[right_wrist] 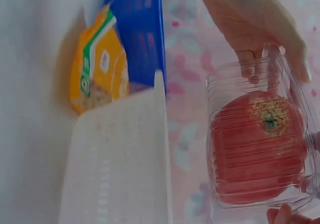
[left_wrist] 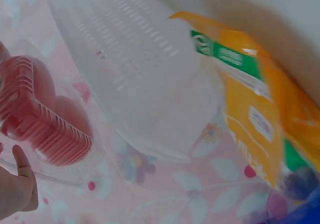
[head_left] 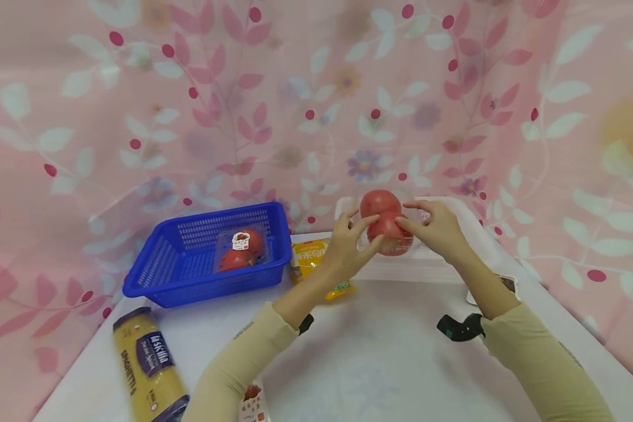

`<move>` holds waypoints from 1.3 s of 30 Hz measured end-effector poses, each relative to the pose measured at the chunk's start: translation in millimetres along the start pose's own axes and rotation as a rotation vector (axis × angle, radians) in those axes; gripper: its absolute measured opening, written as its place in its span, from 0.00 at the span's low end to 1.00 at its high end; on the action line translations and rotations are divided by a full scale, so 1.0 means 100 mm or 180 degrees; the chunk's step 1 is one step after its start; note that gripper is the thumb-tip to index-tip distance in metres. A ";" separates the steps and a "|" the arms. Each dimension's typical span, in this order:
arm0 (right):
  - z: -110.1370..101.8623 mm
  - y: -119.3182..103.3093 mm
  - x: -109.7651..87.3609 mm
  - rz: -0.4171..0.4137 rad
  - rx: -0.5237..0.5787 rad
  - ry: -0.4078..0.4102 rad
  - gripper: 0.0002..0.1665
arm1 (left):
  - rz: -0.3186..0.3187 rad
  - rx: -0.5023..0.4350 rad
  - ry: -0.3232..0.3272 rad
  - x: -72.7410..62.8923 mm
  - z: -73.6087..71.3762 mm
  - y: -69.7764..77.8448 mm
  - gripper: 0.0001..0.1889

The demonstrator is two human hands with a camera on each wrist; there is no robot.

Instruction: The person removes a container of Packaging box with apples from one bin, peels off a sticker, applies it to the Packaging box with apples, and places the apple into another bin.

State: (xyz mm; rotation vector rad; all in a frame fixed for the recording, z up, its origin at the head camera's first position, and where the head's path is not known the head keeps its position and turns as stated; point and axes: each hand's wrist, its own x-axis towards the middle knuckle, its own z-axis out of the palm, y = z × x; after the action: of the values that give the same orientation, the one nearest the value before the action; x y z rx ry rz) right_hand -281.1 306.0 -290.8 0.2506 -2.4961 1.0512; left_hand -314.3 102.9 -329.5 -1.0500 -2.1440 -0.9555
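Note:
A clear plastic pack of tomatoes [head_left: 392,233] is held up over the white basket [head_left: 427,271], two large red fruits showing through its walls. My left hand [head_left: 345,243] grips the pack's left side and my right hand [head_left: 443,231] the right side, thumbs toward me. From the right wrist, the ribbed clear box [right_wrist: 257,149] and a tomato's green stem end appear close up, with the left hand at the far side. In the left wrist view the pack [left_wrist: 45,114] is at the left edge, apart from the basket below it.
To the left stands a blue basket [head_left: 206,287] holding another tomato pack [head_left: 241,249]. A yellow food bag [head_left: 311,258] lies between the baskets. Spaghetti [head_left: 150,366] lies front left. A white printed package [head_left: 254,404] is partly behind my left sleeve; a flat card-like item [head_left: 506,284] lies by my right forearm.

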 end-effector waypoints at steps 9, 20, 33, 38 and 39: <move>0.20 -0.24 -0.55 -0.0611 0.0004 -0.0032 0.27 | 0.0275 -0.0107 -0.0449 -0.79 -0.48 0.19 0.26; 0.56 -0.46 -1.17 -0.0699 0.0418 -0.0743 0.30 | 0.0300 0.0216 -0.0688 -1.53 -0.96 0.40 0.22; 0.96 -0.40 -1.46 -0.0675 0.0472 -0.1381 0.32 | -0.0645 0.0308 -0.1774 -1.88 -1.15 0.52 0.26; 1.03 -0.37 -1.51 -0.0689 0.0515 -0.1500 0.32 | -0.0472 0.0341 -0.1655 -1.99 -1.15 0.51 0.26; 1.03 -0.36 -1.52 -0.0680 0.0503 -0.1508 0.32 | -0.0424 0.0334 -0.1611 -2.00 -1.14 0.51 0.26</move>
State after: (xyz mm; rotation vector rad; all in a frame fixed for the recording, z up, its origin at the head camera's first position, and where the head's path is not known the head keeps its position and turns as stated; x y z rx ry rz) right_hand -165.3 207.2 -399.5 0.8857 -2.7050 1.2095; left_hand -145.5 -50.4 -390.6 -1.2049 -2.6700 -0.6719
